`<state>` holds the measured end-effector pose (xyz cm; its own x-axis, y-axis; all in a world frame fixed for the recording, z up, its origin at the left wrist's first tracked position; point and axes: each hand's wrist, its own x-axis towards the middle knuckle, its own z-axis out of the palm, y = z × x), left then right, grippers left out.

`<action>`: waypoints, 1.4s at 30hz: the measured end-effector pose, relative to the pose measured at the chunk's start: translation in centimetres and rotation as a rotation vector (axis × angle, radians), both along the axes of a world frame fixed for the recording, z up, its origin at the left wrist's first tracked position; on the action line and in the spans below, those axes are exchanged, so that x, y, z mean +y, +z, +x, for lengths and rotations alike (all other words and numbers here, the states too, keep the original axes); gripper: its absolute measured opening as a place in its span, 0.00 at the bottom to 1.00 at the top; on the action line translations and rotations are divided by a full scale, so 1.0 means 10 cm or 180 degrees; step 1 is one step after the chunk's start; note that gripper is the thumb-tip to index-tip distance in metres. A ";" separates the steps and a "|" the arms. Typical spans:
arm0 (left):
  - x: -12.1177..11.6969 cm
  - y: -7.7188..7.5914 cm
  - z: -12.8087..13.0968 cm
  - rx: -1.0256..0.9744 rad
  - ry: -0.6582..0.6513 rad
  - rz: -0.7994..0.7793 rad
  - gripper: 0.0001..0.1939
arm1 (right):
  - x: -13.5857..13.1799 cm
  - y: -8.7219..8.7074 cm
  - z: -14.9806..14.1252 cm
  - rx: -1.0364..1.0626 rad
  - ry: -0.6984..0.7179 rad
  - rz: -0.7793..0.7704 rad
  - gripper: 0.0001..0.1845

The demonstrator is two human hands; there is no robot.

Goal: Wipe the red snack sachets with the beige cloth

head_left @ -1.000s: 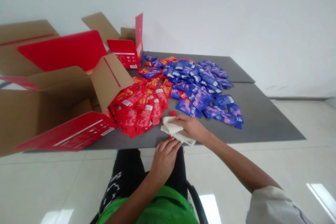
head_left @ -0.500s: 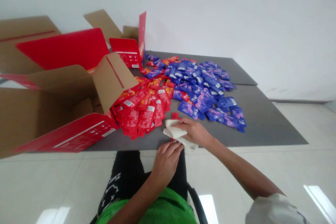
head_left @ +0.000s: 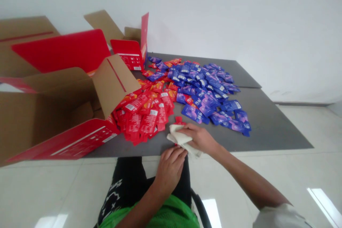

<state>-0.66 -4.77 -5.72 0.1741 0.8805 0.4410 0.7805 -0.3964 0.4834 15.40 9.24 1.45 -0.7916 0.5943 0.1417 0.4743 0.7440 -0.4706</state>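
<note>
My right hand (head_left: 201,138) is closed on a folded off-white cloth (head_left: 179,136), pressing it down near the table's front edge. Beneath the cloth lies a red packet (head_left: 178,119); only its far end and a sliver by my left fingertips show. My left hand (head_left: 172,164) is at the table edge, fingers bent together over the packet's near end, with the thumb hidden. To the left of the cloth is a heap of red packets (head_left: 149,115). A larger heap of blue-purple packets (head_left: 203,89) spreads beyond and to the right.
A large open red carton (head_left: 80,142) stands at the left, its brown flaps folded out. Behind it are another red carton flap (head_left: 66,50) and a smaller open red carton (head_left: 129,53). The grey table (head_left: 269,128) meets a white wall at the back.
The cloth and my right hand have shifted very slightly toward me and to the right. My left hand stays at the packet's near end. The view has tilted a little.
</note>
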 end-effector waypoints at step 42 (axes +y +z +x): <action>0.00 0.05 0.05 0.0017 0.0200 -0.0031 0.11 | -0.10 0.14 0.08 0.0154 0.0172 -0.0166 0.22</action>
